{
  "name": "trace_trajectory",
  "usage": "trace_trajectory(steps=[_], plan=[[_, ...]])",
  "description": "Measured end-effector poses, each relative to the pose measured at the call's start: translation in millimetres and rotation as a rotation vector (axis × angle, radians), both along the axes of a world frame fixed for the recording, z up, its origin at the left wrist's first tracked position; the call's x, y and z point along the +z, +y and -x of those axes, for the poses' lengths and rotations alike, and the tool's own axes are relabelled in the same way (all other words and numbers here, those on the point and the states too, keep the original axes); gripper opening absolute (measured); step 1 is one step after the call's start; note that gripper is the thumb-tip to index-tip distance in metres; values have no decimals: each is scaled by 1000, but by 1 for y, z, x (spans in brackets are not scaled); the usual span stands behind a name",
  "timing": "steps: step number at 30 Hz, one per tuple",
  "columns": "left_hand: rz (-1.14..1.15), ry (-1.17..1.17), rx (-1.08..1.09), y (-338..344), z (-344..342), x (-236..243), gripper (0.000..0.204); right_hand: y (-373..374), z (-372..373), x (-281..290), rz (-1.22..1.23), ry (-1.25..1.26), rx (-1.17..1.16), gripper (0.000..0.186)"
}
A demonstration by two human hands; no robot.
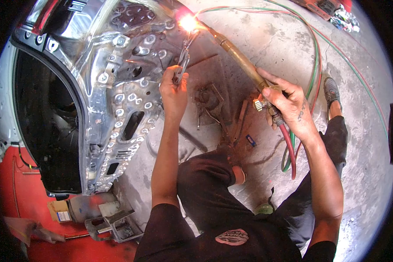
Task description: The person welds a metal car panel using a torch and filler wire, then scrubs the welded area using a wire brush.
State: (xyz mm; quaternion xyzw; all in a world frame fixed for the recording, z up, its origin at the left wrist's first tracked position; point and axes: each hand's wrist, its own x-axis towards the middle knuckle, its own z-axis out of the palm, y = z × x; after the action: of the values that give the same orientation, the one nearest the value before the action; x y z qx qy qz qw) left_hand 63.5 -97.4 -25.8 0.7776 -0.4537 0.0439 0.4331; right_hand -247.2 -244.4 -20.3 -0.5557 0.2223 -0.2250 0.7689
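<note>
- Left hand (174,85): yours, closed around a slim silver metal pliers-like tool (183,59), which points far, toward the glow; you cannot tell here what its tip holds.
- Right hand (291,105): yours, wrapped around the rear of a long brass-coloured metal torch (242,61), one finger lying along the tube; the torch slants far and left.
- Brilliant white-orange glow (188,22): at the torch's far end, beside the tool's tip and the panel's edge; it hides any contact there.
- Ridged brass-coloured knob (258,105): on the torch, just left of your right hand.
- Thick red rubber hose (287,139): leaves the torch's near end, beside thin green hose (313,65), which loops across the far right.
- Bare silver metal car-body panel (122,109): upright, left of your left hand, dotted with round marks and pierced by holes.
- Yellow-brown cardboard box (56,208): near left, on the red floor (74,251).
- Grey concrete floor (353,192): to your right.
</note>
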Motion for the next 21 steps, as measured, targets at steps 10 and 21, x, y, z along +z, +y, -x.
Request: trace_trajectory(steps=[10,21], plan=[[5,-29,-7,-1,0,1,23,1,0,1,-12,12,-12,53],[-5,-8,6,-1,-1,0,21,0,0,1,-12,-3,-14,55]])
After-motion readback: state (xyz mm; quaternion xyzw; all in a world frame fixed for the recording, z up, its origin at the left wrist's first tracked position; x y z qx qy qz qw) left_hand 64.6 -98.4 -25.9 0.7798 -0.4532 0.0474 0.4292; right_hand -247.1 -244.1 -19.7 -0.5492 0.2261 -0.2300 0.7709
